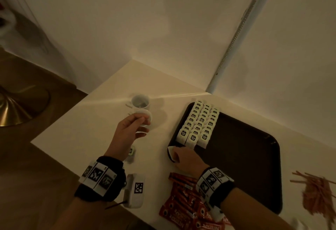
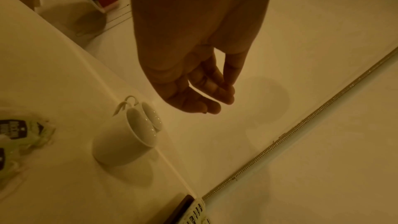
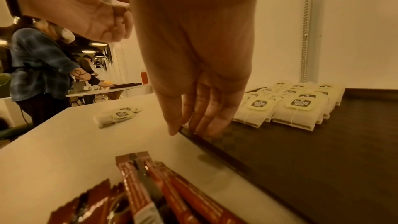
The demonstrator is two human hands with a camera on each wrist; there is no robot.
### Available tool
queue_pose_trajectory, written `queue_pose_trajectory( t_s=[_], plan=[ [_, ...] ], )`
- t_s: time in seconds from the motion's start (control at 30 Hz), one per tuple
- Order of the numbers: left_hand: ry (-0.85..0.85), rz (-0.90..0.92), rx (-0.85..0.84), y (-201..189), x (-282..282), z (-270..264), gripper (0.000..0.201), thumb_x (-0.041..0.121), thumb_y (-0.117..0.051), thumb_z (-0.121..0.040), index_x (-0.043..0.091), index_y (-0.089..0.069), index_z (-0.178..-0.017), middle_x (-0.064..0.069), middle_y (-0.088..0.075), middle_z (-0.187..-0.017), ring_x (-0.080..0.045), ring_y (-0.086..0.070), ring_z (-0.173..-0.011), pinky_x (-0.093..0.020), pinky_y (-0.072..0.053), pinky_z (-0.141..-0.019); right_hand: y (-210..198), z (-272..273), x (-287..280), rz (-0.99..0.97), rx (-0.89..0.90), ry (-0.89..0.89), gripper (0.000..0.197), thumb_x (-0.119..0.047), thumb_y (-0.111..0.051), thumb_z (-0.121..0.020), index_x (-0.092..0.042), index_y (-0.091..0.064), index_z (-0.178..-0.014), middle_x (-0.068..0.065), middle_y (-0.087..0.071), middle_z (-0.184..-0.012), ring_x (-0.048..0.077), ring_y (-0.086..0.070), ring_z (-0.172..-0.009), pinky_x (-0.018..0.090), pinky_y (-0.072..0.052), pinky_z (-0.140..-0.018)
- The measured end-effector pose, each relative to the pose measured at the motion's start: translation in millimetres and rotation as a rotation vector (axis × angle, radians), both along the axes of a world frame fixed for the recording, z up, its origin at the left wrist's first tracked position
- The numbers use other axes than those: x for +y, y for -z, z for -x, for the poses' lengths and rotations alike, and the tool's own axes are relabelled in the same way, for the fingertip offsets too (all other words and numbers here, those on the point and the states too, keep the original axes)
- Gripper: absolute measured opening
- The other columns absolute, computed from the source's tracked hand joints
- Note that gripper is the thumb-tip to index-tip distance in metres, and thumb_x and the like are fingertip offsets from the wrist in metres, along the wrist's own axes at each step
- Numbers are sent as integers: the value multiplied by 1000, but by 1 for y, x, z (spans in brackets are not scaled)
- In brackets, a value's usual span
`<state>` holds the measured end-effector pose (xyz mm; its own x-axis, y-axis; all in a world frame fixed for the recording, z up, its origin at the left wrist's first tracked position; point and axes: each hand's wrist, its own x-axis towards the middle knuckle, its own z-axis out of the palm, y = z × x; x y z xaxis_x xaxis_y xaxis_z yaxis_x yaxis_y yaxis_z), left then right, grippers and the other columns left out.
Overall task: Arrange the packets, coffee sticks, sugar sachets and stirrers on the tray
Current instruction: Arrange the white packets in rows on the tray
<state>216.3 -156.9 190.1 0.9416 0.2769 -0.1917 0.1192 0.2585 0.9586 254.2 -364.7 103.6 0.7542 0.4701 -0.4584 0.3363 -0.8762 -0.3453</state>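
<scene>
Packets (image 1: 197, 124) with dark labels stand in three tidy rows on the upper-left part of the dark tray (image 1: 254, 157), which fills the centre right of the head view. Two more packets (image 3: 117, 116) lie loose on the white table (image 1: 109, 102), off the tray, near the left wrist.

Right hand (image 1: 185, 158) rests at the tray's near-left corner. In the right wrist view its fingers (image 3: 204, 118) point straight down, close together, tips touching the tray rim. In the head view a small white piece shows at that hand's fingertips; whether it is held cannot be told.

Left hand (image 1: 131, 129) hovers above the table at centre frame, near two white cups (image 1: 141, 102) standing one behind the other. In the left wrist view its fingers (image 2: 206, 94) hang loosely curled and hold nothing.

Coffee sticks (image 1: 183, 204), red, lie in a loose pile on the table at the lower centre, just beside the tray's near edge. Stirrers (image 1: 316, 191) lie heaped at the lower right, off the tray. A white device with a square code marker (image 1: 137, 188) sits at the lower centre left, beside the left wrist.
</scene>
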Motion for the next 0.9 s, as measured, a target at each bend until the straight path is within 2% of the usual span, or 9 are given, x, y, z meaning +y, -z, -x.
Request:
queue_pose_trajectory(
  t_s=[0.17, 0.23, 0.4, 0.47, 0.53, 0.6, 0.67, 0.8, 0.9],
  plan=[
    [22, -11, 5, 2, -5, -2, 23, 7, -48, -96, 15, -66, -85, 2, -68, -75, -13, -60, -65, -21, -48, -62, -9, 3, 2, 22, -52, -17, 6, -16, -53, -87, -13, -53, -92, 9, -58, -107, 25, -55, -96, 34, -46, -82],
    [54, -47, 7, 4, -7, -3, 20, 8, -48, -97, 13, -67, -89, 2, -69, -79, -13, -61, -71, -21, -49, -64, -22, 5, 3, -20, -118, -21, 4, -17, -53, -86, -14, -52, -87, 9, -60, -100, 23, -53, -87, 34, -48, -78],
    [284, -204, -40, -4, -23, -8, 14, 12, -58, -93, 17, -68, -101, 6, -69, -102, -5, -62, -97, -22, -49, -81, -98, -12, 6, -218, -265, -83, 14, -27, -59, -83, -16, -60, -92, 1, -62, -86, 20, -59, -83, 31, -47, -71],
    [378, -153, -95, -17, -34, -12, 18, 9, -59, -90, 15, -66, -105, 8, -70, -100, -3, -64, -94, -17, -48, -78, -138, -24, 9, -375, -271, -106, 10, -21, -63, -84, -16, -65, -92, -4, -61, -79, 12, -57, -74, 29, -47, -69],
    [421, -90, -159, -32, -44, -17, 22, 2, -60, -87, 11, -64, -107, 7, -72, -93, -5, -66, -90, -16, -49, -77, -177, -35, 11, -486, -276, -87, 10, -15, -64, -86, -16, -69, -95, -8, -62, -75, -1, -56, -65, 16, -47, -66],
    [414, -59, -210, -43, -54, -22, 22, 0, -62, -85, 11, -65, -104, 2, -73, -95, -12, -68, -91, -19, -51, -77, -211, -43, 12, -514, -298, -53, 15, -13, -66, -85, -16, -69, -99, -14, -61, -74, -11, -56, -63, 4, -43, -63],
    [404, -18, -245, -52, -64, -27, 17, 7, -64, -84, 12, -67, -100, -1, -73, -97, -16, -69, -89, -23, -53, -79, -241, -50, 12, -505, -343, -67, 14, -13, -69, -83, -16, -72, -97, -18, -60, -73, -18, -55, -64, -1, -39, -62],
    [413, 183, -284, -68, -82, -33, 25, 18, -65, -79, 16, -63, -105, 0, -73, -98, -18, -69, -88, -33, -53, -86, -277, -56, 13, -456, -416, -106, 9, -19, -71, -82, -16, -75, -89, -10, -67, -75, -3, -61, -67, 6, -45, -64],
    [370, 349, -293, -74, -88, -36, 24, 16, -59, -76, 13, -62, -100, 2, -73, -91, -14, -69, -84, -22, -54, -77, -287, -57, 14, -382, -444, -116, 10, -21, -69, -84, -16, -75, -91, -13, -64, -71, -3, -57, -63, 5, -43, -63]
  ],
)
